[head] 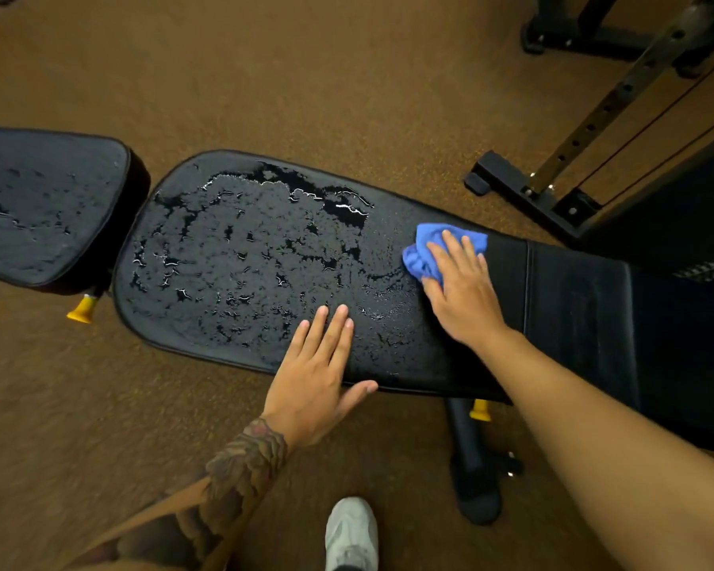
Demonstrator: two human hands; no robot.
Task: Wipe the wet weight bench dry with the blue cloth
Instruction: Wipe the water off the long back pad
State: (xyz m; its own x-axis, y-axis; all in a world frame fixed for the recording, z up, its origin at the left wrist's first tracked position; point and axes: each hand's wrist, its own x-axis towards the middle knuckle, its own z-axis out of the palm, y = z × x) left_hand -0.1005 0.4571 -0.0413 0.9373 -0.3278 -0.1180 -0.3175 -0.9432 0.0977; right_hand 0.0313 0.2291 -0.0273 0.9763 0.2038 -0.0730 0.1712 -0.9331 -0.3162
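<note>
A black weight bench (231,257) lies across the view, its long pad covered with water beads and puddles over the left and middle. The pad to the right of the cloth looks matt and dry. A crumpled blue cloth (423,251) rests on the pad, pressed flat under my right hand (460,288). My left hand (318,372) lies flat on the pad's near edge with fingers straight and holds nothing. A separate seat pad (38,208) at the left also carries water streaks.
Brown speckled floor surrounds the bench. A black rack with a perforated upright (586,129) stands at the upper right. Yellow adjustment knobs (82,311) stick out below the pads. The bench's foot (475,484) and my white shoe (351,533) are near the bottom.
</note>
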